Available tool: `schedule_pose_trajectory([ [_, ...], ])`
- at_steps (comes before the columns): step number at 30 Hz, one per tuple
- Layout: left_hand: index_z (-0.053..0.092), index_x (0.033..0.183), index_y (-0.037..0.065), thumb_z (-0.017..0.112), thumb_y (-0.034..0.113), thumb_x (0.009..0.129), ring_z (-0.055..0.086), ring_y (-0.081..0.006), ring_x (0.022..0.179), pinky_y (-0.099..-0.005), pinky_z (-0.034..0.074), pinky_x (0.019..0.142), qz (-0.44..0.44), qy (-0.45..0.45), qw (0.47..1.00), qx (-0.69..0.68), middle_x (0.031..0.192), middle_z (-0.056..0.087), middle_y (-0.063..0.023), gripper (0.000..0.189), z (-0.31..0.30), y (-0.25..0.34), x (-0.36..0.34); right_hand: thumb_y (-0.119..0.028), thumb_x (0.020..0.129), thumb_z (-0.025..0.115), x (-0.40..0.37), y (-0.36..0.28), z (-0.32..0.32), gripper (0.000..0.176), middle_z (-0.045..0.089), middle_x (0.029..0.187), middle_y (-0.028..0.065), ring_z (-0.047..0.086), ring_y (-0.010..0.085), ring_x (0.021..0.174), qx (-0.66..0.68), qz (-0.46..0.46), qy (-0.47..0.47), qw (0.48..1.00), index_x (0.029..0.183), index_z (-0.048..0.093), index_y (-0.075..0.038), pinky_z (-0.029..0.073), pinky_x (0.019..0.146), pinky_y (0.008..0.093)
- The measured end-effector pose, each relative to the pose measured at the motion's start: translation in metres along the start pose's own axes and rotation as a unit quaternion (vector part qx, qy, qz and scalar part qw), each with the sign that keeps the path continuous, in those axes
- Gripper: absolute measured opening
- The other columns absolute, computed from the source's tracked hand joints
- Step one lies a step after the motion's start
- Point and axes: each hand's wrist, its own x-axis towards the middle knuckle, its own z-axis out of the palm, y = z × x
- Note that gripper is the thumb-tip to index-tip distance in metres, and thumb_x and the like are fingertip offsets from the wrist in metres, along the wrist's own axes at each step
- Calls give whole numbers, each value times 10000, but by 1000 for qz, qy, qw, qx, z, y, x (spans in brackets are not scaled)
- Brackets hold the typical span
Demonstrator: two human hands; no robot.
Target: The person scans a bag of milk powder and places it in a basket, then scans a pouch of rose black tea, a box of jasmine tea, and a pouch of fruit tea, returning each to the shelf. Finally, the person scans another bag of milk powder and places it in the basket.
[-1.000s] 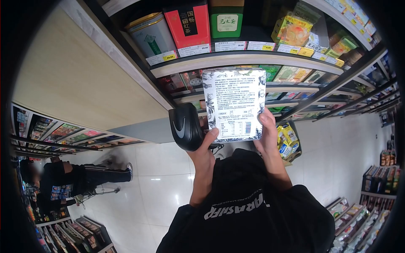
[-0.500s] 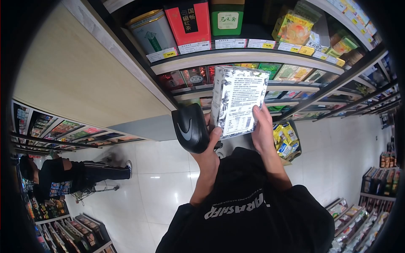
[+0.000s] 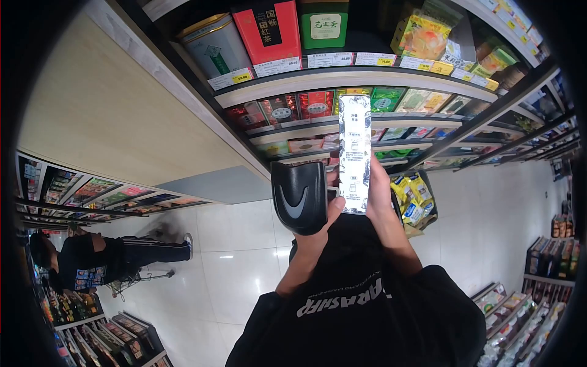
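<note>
My right hand [image 3: 384, 194] holds a tall black-and-white patterned box [image 3: 354, 153] upright in front of the shelves, its narrow printed side facing me. My left hand [image 3: 319, 227] grips a black handheld scanner [image 3: 299, 196] just left of the box, with the thumb reaching the box's lower edge. Both forearms rise from my black printed sweatshirt [image 3: 361, 306].
Curved shelves [image 3: 342, 79] with price labels carry tea tins, a red box [image 3: 267, 27], a green box [image 3: 323, 23] and yellow packets [image 3: 422, 37]. A basket of yellow packs [image 3: 414, 205] sits at right. Another person [image 3: 104, 260] stands at left on the white tile floor.
The box has been turned from its broad printed back face to its narrow side. The scanner has shifted right, closer to the box.
</note>
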Motion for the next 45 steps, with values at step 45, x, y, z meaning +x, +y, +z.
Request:
schedule_pose_trajectory([
  [45, 593, 1174, 10, 644, 78, 886, 645, -194, 1003, -334, 516, 901, -164, 130, 934, -290, 1086, 653, -96, 301, -42, -48, 35, -384, 949, 612, -16, -31, 16, 765, 525, 1331, 166, 531, 215, 1202, -263, -250, -87, 928, 1474, 297, 74, 397, 1004, 320],
])
